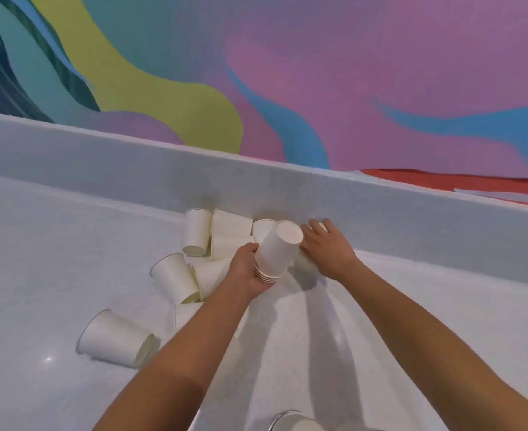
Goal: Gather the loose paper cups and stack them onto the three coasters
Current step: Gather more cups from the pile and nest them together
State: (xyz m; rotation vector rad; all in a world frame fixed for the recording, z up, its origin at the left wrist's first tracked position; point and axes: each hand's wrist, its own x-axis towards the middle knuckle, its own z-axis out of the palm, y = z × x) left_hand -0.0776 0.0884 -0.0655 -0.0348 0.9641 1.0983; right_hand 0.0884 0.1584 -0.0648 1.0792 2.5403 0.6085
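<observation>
While the left hand (247, 270) grip curls round the nested stack (279, 250) near its rims, the right hand (328, 244) covers a far cup (321, 226); its grip cannot be told. Judgement: seat that cup squarely over the stack. Loose cups (113, 337) lie left on the surface (380, 337).

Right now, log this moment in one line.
left hand: holds nested cup stack, bases up | right hand: over cup by backsplash, grip unclear | loose cups: on their sides on counter
</observation>
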